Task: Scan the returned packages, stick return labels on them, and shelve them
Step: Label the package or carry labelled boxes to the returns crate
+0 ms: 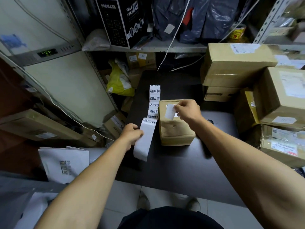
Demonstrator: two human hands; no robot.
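One peeled label point(170, 111) hung pinched in the fingertips of the right hand point(188, 110), directly over the top face of a small brown package point(175, 129) on the dark table point(181, 162). The label hung tilted, its long axis running from the fingers down toward the person, its lower edge close to the cardboard; whether it touched could not be told. The right hand was the nearer one, poised above the package's far end, so the sticking move looked like a short press downward.

Just left of the package, the left hand point(132, 134) gripped the loose end of a strip of labels point(148, 129), fingers curled round the blank backing. The strip ran away from that hand across the table, printed labels face up, alongside the package's left edge.

Nothing lay between label and package. To the right of the right hand, stacked cardboard boxes point(239, 63) crowded the table edge. Beyond both hands stood a metal shelf point(148, 47) holding a black carton point(118, 22) and dark plastic bags point(198, 19). A yellow bag point(118, 81) sat on the lower level, beyond the left hand. A white paper bag point(66, 162) stood nearer the person, left of the left forearm.
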